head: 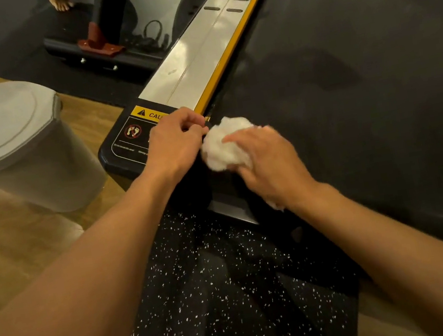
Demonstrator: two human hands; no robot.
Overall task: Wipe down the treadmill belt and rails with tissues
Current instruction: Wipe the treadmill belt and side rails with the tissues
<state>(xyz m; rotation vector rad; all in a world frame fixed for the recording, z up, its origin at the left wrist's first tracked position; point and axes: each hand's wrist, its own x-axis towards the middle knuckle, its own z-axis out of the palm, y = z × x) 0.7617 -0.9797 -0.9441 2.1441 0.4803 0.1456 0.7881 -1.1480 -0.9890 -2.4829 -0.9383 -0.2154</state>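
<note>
The treadmill's black belt [358,62] fills the right side of the view. Its silver side rail [196,60] with a yellow edge strip [234,39] runs up the middle. A black end cap [122,143] with a caution sticker closes the rail's near end. My right hand [269,162] presses a crumpled white tissue wad [225,146] onto the belt's near left corner. My left hand [178,142] rests on the end cap, fingers curled and pinched at the end of the yellow strip, touching the tissue's edge.
A grey lidded bin [11,144] stands on the wooden floor at the left. Another machine's black base [113,51] with a red bracket lies beyond, with someone's bare foot [60,2] near it. My speckled shorts [229,289] fill the bottom.
</note>
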